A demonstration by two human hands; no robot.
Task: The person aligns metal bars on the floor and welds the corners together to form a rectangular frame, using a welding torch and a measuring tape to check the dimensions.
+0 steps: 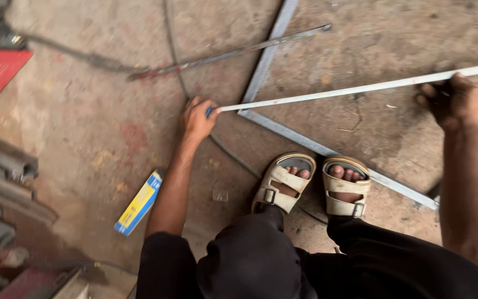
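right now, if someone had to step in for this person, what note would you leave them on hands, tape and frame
Left hand pins the tape measure's end near the corner of the metal frame on the floor.
Right hand holds the tape stretched out on the far side.
Both sandalled feet sit by the frame's near bar.
A loose metal rod lies beyond; a blue and yellow box lies left.
Done: tape stretched out. Left: cannot tell.

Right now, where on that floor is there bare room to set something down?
Bare concrete lies between the left hand, the yellow-and-blue box and the stacked steel bars; also inside the metal frame, under the tape measure. It is crowded around the sandalled feet and the right hand.
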